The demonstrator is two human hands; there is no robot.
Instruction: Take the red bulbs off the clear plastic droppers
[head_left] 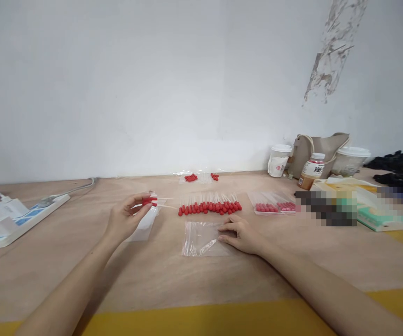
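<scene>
Between its thumb and fingers, my left hand (127,215) pinches a few red-headed white sticks (149,201), their thin ends pointing right. Under and beside that hand lies a white paper slip (144,227). My right hand (240,234) rests on the right end of a clear zip bag (201,239), thumb and fingers apart and stretched over the film. The bag lies flat on the table. Just behind it is a row of red-headed sticks (208,206), heads toward me. To the right lie clear bags with red-headed sticks (267,207) inside.
Small bags with red pieces (191,178) lie near the wall. A power strip (29,221) with plugs is at left. At right stand a lidded cup (279,161), a bottle (311,171), a grey bag (297,154) and a green-white packet (379,217). Yellow tape (201,321) crosses the front.
</scene>
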